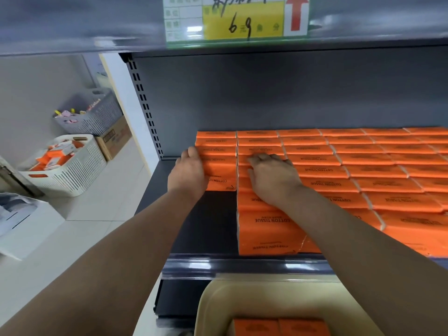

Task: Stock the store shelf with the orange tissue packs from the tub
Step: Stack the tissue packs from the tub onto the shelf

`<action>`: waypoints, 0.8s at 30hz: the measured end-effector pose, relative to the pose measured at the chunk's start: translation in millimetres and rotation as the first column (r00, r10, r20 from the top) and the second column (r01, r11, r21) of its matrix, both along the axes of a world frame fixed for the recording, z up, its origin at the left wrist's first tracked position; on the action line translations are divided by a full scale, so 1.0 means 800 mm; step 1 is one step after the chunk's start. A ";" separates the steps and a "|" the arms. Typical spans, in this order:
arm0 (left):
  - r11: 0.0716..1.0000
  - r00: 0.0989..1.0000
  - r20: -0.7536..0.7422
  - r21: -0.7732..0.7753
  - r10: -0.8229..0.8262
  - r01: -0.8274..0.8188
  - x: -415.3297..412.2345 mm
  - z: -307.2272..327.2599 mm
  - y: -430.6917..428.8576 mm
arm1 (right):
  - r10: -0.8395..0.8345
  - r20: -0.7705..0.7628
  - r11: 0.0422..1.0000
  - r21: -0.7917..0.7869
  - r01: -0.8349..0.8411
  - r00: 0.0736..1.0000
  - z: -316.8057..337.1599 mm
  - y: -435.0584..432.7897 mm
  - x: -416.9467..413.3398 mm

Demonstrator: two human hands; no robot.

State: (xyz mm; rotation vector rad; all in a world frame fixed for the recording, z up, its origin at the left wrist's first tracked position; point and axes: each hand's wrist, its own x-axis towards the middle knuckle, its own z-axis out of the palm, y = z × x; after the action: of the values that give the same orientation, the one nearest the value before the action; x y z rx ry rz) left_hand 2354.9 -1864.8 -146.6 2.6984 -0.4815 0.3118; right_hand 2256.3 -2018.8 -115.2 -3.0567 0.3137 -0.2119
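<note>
Here the left hand and right hand rest open and flat on orange packs printed "COTTON TISSUE".

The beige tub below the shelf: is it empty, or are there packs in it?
Not empty: two orange packs lie side by side in the tub.

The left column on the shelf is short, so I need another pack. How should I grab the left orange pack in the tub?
Come straight down from above: the left pack lies flat, face up, low inside the tub, flush against its neighbour. Probably lift it by its far edge or outer left side, which look free; the shared seam leaves no finger room.
</note>
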 end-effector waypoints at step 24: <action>0.961 0.972 -0.010 0.147 -0.236 0.235 -0.254 0.024 0.056 | 0.072 0.159 0.997 0.020 -0.076 0.985 -0.013 0.039 -0.245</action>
State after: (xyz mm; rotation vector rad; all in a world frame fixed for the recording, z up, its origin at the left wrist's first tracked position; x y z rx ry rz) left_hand 2151.7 -1820.3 -127.6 2.7426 -0.8503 0.2280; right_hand 2060.0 -1987.7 -125.8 -2.9948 0.1910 -0.4398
